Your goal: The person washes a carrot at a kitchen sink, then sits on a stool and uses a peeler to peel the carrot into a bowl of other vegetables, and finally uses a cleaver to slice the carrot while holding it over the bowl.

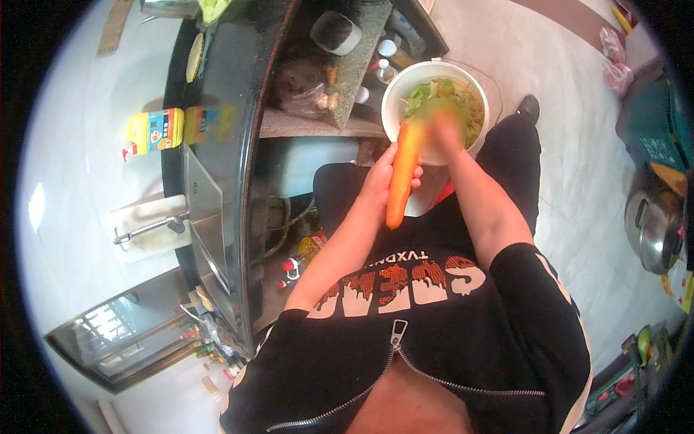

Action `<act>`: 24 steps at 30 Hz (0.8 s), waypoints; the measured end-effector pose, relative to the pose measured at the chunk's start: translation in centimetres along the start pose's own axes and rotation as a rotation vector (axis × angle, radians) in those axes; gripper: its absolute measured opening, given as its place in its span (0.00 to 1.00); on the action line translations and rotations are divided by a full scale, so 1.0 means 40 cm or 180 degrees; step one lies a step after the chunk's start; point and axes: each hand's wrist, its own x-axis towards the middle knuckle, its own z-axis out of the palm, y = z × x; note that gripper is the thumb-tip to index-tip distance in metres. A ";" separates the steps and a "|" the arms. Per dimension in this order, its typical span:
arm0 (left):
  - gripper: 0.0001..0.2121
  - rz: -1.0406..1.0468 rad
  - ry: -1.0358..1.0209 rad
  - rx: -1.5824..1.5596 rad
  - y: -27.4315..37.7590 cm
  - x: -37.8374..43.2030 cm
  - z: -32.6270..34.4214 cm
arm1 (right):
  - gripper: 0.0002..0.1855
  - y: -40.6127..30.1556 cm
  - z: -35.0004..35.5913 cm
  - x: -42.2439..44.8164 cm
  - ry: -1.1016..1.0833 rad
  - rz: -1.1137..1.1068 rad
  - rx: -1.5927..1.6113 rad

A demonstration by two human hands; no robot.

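A large orange carrot [402, 179] lies along my left hand [381, 174], whose fingers wrap around it, its upper end over the rim of a white plastic bucket [386, 111]. Inside the bucket are leafy green scraps [428, 92] and pale peelings. My right hand [445, 130] is over the bucket by the carrot's upper end, blurred by motion. Whether it holds a tool cannot be made out.
A dark countertop [233, 108] with open shelves beneath runs along the left, bearing a yellow detergent bottle [157, 131] and a sink [209, 233]. Small white-capped bottles [385, 70] stand beside the bucket. A lidded metal pot [656, 233] is at the far right.
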 end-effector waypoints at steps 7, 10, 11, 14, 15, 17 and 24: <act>0.17 0.0300 0.0685 -0.0503 0.013 0.044 -0.132 | 0.09 -0.080 0.055 -0.100 -0.0444 0.0487 -0.0135; 0.15 -0.0035 0.0417 -0.0835 0.005 0.094 -0.190 | 0.10 -0.087 0.098 -0.199 -0.0884 0.0569 -0.0099; 0.16 0.0239 0.0848 -0.0859 -0.004 0.119 -0.157 | 0.09 -0.074 0.093 -0.201 -0.1053 0.0669 0.0085; 0.16 0.0499 0.1435 -0.0967 0.000 0.112 -0.132 | 0.07 -0.079 0.132 -0.278 -0.1116 0.0636 0.0248; 0.15 0.0434 0.1554 -0.1020 -0.001 0.105 -0.117 | 0.07 -0.076 0.127 -0.268 -0.1140 0.0680 0.0111; 0.15 0.0252 0.1266 -0.0804 -0.002 0.093 -0.087 | 0.07 -0.079 0.115 -0.236 -0.1095 0.0383 -0.0237; 0.13 -0.0173 0.0728 -0.0230 -0.037 0.039 -0.060 | 0.06 -0.098 0.064 -0.118 -0.1032 0.0389 0.0095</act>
